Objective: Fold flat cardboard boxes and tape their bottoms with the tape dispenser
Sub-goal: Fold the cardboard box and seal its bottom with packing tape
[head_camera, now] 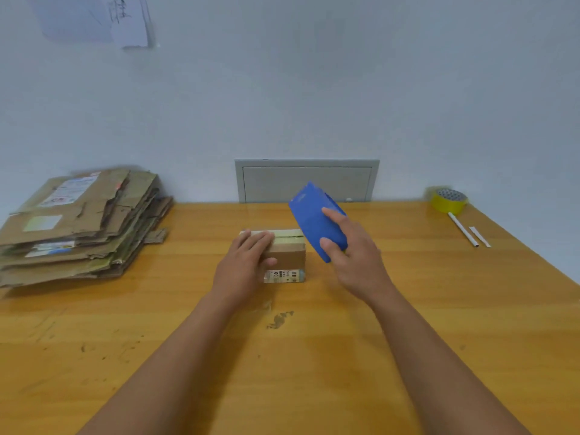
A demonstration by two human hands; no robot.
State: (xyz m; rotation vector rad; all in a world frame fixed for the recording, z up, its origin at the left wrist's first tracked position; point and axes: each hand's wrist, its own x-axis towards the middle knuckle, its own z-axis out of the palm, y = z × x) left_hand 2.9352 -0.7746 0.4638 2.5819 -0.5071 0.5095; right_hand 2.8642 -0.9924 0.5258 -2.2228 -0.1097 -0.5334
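My left hand (243,262) presses the small box (287,254) with flat fingers; my right hand (354,252) grips the blue tape dispenser (315,219) just right of it.

Bare forearms, sleeveless to frame edge; no jewellery.
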